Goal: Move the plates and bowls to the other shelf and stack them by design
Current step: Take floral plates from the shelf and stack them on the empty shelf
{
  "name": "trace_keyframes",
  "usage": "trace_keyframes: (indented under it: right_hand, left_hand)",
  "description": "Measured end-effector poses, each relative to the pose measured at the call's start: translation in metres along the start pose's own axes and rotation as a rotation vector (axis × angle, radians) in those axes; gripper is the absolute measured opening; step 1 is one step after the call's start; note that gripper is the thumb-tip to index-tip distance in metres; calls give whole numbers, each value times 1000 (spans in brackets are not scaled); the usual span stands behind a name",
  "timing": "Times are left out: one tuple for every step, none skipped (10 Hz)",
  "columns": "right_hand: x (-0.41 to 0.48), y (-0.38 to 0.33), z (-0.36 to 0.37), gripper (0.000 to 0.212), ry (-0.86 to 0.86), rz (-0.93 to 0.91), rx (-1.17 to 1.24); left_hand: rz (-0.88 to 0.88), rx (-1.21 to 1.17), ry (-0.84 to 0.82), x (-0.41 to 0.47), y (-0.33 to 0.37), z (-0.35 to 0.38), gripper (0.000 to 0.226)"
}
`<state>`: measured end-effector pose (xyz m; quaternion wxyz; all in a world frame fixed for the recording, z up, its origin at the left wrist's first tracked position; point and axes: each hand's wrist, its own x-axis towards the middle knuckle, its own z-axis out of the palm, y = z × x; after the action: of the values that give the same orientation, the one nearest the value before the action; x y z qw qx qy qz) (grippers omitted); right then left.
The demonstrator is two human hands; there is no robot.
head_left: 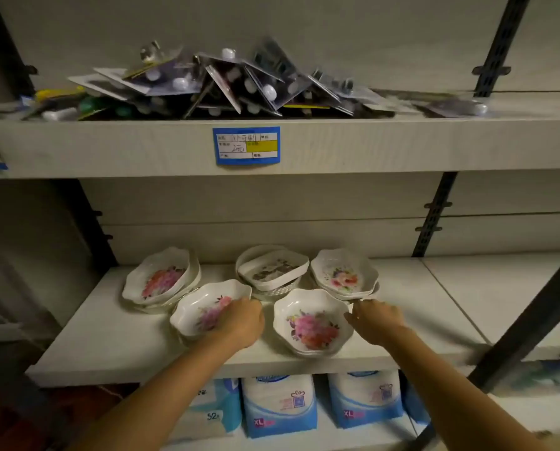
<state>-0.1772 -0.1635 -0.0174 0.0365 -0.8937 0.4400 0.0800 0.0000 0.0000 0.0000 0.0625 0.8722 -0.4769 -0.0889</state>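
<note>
Here, left hand (239,323) fingers closed on white scalloped pink-flower bowl (204,309) on pale shelf (109,346); right hand (378,319) fingers spread, empty, touching neighbouring floral bowl (311,320), right of it.

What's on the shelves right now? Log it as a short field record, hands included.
setting: shop shelving unit, head view
middle shelf: five groups of white floral dishes
left hand: gripping the front-left bowl at its right rim
right hand: at the right rim of the front-right bowl; grip unclear
back row: pink-flower stack, dark-pattern dishes, pastel-flower stack
top shelf: pile of blister packs, blue price tag
below: blue-and-white soft packs
</note>
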Motion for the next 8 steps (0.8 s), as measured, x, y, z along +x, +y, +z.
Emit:
trace_keyframes:
  right_hand:
    - [9, -6, 10, 44, -112, 31, -28]
    - [16, -7, 14, 35, -125, 23, -87]
    - [22, -4, 9, 34, -146, 22, -72]
    - [25, -2, 6, 35, -178, 24, 53]
    - [26, 1, 4, 32, -107, 11, 98]
    - [24, 2, -3, 31, -90, 6, 153]
    - [19, 12, -14, 33, -92, 1, 188]
    - [6, 36, -22, 32, -68, 72, 251]
  left_hand:
    - [-23, 7, -29, 8, 2, 5, 32]
    - [-15, 35, -93, 8, 8, 10, 30]
    - [-27, 28, -150, 5, 7, 17, 30]
    - [-143, -88, -228, 0, 9, 24, 30]
    - [-54, 36, -387, -12, 14, 14, 29]
    - [-180, -226, -463, -9, 15, 22, 33]
    - [-304, -510, -402, -2, 18, 27, 44]
    - [-382, -630, -415, 6, 21, 29, 55]
